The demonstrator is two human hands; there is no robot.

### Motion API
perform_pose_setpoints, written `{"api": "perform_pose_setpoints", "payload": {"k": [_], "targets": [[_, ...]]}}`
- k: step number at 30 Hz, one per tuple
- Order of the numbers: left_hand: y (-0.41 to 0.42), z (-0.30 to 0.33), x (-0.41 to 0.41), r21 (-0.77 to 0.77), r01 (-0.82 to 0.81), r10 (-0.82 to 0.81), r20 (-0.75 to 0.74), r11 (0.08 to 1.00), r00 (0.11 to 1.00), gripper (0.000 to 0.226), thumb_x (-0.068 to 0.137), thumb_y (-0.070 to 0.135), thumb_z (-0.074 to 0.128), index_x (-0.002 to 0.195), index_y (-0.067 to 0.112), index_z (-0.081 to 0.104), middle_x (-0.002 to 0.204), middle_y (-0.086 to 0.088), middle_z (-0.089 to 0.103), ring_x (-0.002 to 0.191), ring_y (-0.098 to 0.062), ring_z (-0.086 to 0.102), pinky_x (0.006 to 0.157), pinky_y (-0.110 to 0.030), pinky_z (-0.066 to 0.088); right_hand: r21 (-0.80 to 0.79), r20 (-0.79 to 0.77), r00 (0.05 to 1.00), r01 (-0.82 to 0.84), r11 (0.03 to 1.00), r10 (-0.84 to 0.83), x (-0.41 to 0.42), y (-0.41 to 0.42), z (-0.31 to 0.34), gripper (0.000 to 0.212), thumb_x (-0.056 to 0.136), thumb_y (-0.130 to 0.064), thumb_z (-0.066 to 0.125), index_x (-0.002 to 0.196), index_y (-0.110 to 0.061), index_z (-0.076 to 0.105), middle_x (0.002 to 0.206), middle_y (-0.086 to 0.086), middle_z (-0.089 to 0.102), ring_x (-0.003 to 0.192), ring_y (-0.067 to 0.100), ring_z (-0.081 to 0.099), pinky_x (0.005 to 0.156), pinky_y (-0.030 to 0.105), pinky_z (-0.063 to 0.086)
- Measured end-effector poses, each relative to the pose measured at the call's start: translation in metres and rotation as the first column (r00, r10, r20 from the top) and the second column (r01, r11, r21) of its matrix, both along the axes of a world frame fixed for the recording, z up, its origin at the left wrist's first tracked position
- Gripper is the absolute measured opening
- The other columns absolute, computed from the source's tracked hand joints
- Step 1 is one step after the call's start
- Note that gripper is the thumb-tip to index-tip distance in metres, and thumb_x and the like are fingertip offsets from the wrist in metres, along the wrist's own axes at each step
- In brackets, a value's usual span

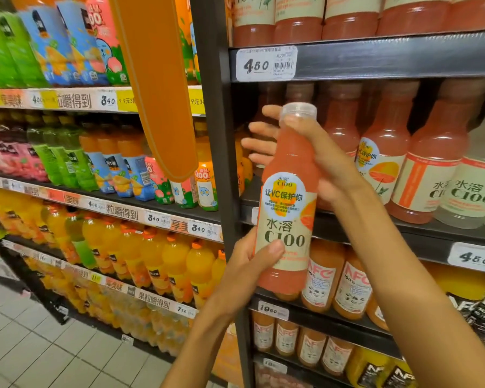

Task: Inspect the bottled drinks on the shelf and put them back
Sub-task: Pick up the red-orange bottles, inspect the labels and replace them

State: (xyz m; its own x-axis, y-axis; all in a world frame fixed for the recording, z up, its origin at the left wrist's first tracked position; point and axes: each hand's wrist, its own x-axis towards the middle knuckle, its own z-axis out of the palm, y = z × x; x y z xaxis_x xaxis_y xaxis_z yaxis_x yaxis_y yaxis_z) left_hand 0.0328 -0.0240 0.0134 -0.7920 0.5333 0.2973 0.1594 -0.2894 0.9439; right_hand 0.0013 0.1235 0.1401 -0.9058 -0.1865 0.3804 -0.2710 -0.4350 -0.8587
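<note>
- The left hand grasps the lower part of a pink bottle, thumb pressed across the cream label beside the printed "C100", fingers wrapped round the back out of view.
- The right hand grasps the same bottle at its neck and shoulder, just below the clear cap; its fingers curl round the far side and show to the left of the neck.
- The bottle is held upright, tilted slightly, in the air in front of the dark shelf post, label facing the viewer. It does not touch any shelf.
- Judgement: this is the inspection step. The bottle is off the shelf and is being read; putting it back is not yet done.
- Just behind and to the right, on the middle shelf, stands a row of matching pink bottles, with paler bottles at the far right. The return spot is likely in this row, though the hands hide the gap.
- A white price tag reading 450 hangs on the shelf edge above.
- Below are orange juice bottles with red lettering.
- Far left, a separate rack holds green, blue and orange drinks.
- Whether other bottles are already inspected cannot be told.
</note>
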Motion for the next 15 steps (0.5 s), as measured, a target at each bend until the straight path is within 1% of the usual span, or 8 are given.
{"api": "perform_pose_setpoints", "payload": {"k": [2,4,6,8,10,11,13,15], "targets": [[0.001,0.001,0.003,0.010,0.041,-0.042,0.057,0.999,0.998,0.075,0.067,0.061,0.074,0.120,0.011,0.058,0.105,-0.006,0.073,0.096,-0.022,0.069,0.078,-0.032,0.056,-0.058,0.020,0.993,-0.115,0.992,0.117,0.000,-0.002,-0.003,0.023,0.085,-0.026,0.052,0.103,-0.012,0.055,0.083,0.005,0.071,0.074,0.020,0.070,0.071,0.032,0.058],[0.001,0.002,0.003,0.028,0.035,-0.038,0.088,0.999,0.995,0.085,0.063,0.064,0.075,0.124,0.007,0.055,0.107,-0.008,0.072,0.097,-0.023,0.069,0.079,-0.032,0.056,-0.063,-0.004,0.994,-0.107,0.992,0.107,0.000,-0.003,-0.008,0.013,0.087,-0.024,0.055,0.095,-0.013,0.053,0.071,0.001,0.064,0.061,0.014,0.063,0.065,0.029,0.054],[0.000,0.001,0.002,0.049,-0.021,0.016,0.090,0.999,0.996,0.081,0.065,0.065,0.073,0.124,0.012,0.055,0.110,-0.006,0.071,0.101,-0.022,0.068,0.079,-0.029,0.055,-0.051,-0.011,1.000,-0.028,0.998,0.027,-0.001,-0.004,-0.013,0.009,0.088,-0.020,0.059,0.090,-0.014,0.052,0.069,0.000,0.061,0.059,0.013,0.059,0.062,0.029,0.053],[-0.002,0.000,0.001,0.030,-0.083,0.080,0.085,0.996,0.993,0.070,0.069,0.064,0.069,0.121,0.017,0.059,0.110,-0.006,0.072,0.102,-0.022,0.068,0.078,-0.027,0.055,-0.049,0.009,0.999,0.049,0.998,-0.048,-0.002,-0.006,-0.017,0.010,0.088,-0.020,0.062,0.086,-0.015,0.054,0.069,0.000,0.061,0.060,0.013,0.059,0.062,0.029,0.053],[-0.002,-0.001,0.002,0.036,-0.068,0.063,0.130,0.997,0.990,0.064,0.075,0.061,0.064,0.120,0.016,0.060,0.109,-0.009,0.071,0.100,-0.024,0.069,0.076,-0.029,0.056,-0.024,0.015,0.996,0.092,0.995,-0.092,-0.004,-0.007,-0.020,0.011,0.089,-0.022,0.064,0.084,-0.015,0.057,0.071,0.001,0.062,0.062,0.015,0.060,0.063,0.029,0.053],[-0.002,0.000,0.004,0.068,-0.034,0.021,0.174,0.997,0.985,0.065,0.076,0.061,0.064,0.120,0.014,0.061,0.108,-0.012,0.071,0.098,-0.026,0.069,0.076,-0.031,0.056,-0.008,0.009,0.996,0.090,0.996,-0.090,-0.004,-0.007,-0.019,0.012,0.090,-0.025,0.063,0.086,-0.015,0.058,0.072,0.002,0.063,0.064,0.016,0.061,0.063,0.030,0.054],[-0.001,0.002,0.007,0.219,0.120,-0.180,0.280,0.968,0.943,0.070,0.077,0.062,0.064,0.121,0.007,0.060,0.103,-0.017,0.069,0.086,-0.028,0.068,0.071,-0.036,0.057,-0.015,0.018,1.000,0.022,1.000,-0.022,-0.002,-0.007,-0.014,0.023,0.088,-0.034,0.060,0.093,-0.012,0.057,0.074,0.005,0.065,0.068,0.018,0.065,0.064,0.031,0.055],[0.001,0.004,0.012,0.384,0.284,-0.420,0.338,0.878,0.842,0.070,0.082,0.059,0.061,0.123,0.002,0.055,0.098,-0.018,0.064,0.078,-0.026,0.064,0.066,-0.036,0.055,-0.072,0.054,0.994,-0.094,0.993,0.098,-0.001,-0.008,-0.007,0.029,0.088,-0.039,0.055,0.094,-0.011,0.054,0.074,0.005,0.065,0.071,0.018,0.067,0.063,0.029,0.055]]}}
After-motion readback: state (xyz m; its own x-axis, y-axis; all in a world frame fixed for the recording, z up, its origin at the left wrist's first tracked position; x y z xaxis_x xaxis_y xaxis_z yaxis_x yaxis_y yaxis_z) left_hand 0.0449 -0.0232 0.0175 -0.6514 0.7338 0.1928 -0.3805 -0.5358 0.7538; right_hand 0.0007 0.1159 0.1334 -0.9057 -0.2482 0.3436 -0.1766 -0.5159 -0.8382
